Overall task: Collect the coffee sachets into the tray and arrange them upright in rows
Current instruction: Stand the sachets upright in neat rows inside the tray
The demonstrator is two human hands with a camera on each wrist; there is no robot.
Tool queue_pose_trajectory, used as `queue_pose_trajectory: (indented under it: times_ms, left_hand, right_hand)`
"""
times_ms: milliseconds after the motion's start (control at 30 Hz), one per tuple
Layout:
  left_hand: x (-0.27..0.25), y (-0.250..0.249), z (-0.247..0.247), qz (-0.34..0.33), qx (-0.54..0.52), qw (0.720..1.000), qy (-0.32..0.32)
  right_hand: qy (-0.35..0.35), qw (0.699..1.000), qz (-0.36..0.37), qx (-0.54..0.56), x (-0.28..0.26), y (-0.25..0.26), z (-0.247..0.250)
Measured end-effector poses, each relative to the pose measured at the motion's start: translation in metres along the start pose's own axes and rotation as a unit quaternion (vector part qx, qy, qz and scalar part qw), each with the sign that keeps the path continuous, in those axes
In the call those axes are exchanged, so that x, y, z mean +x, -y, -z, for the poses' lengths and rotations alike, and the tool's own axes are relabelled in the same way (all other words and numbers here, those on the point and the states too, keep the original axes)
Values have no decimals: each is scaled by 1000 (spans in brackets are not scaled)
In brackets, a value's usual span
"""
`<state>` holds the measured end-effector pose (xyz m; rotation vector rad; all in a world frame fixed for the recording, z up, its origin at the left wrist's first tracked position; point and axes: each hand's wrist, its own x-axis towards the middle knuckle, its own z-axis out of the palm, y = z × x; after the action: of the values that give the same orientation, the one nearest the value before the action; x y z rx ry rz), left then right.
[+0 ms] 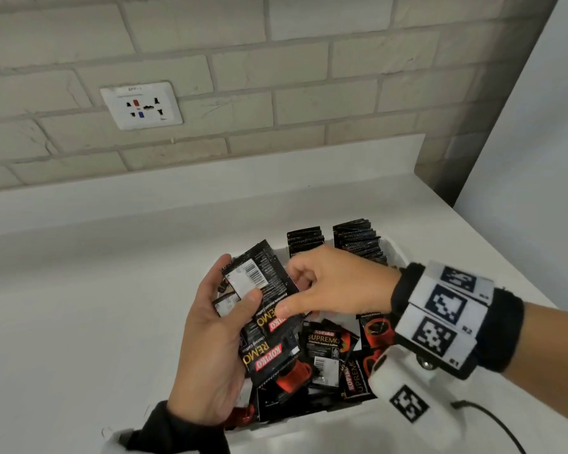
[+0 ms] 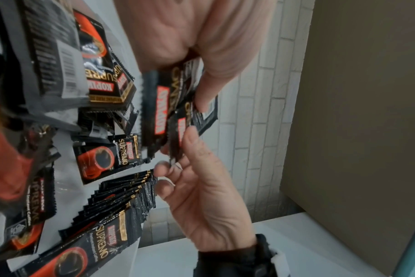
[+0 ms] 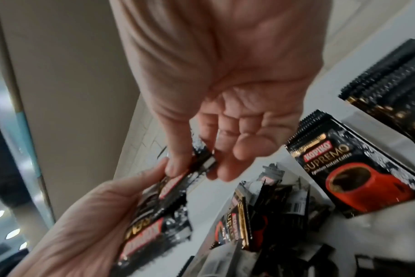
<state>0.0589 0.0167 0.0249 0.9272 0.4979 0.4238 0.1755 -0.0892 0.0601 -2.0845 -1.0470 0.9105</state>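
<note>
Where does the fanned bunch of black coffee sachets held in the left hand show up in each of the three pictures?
Head: fanned bunch of black coffee sachets, centre, above the white tray.
Left wrist: upper centre, between both hands.
Right wrist: lower left, in the left hand.
Shared landmark: upright sachet rows.

A white counter (image 1: 79, 290) runs along the brick wall (its raised back edge meets the bricks). Directly on it sits a white tray (image 1: 394, 247), near the front right corner.
</note>
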Motion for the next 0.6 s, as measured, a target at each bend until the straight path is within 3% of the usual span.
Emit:
queue_pose_trajectory:
  times_ms: [100, 200, 300, 367, 467, 600]
  left_hand:
    - [-1, 1, -5, 3, -14, 1000, 2]
    - [-4, -3, -8, 34, -58, 998, 21]
    - [-5, -7, -9, 88, -134, 986, 40]
    - [-5, -8, -8, 114, -163, 978, 63]
    - [-4, -7, -10, 133, -163, 975, 78]
    - [-2, -2, -14, 134, -145, 978, 61]
  right_hand:
    - [-33, 992, -12, 118, -4, -5, 3]
    - [-110, 982, 10, 152, -9, -7, 14]
    - [-228, 961, 101, 122, -18, -8, 25]
    - [-272, 938, 180, 117, -25, -10, 29]
    - [-272, 922, 272, 48, -36, -17, 23]
    - [-273, 923, 268, 44, -46, -23, 11]
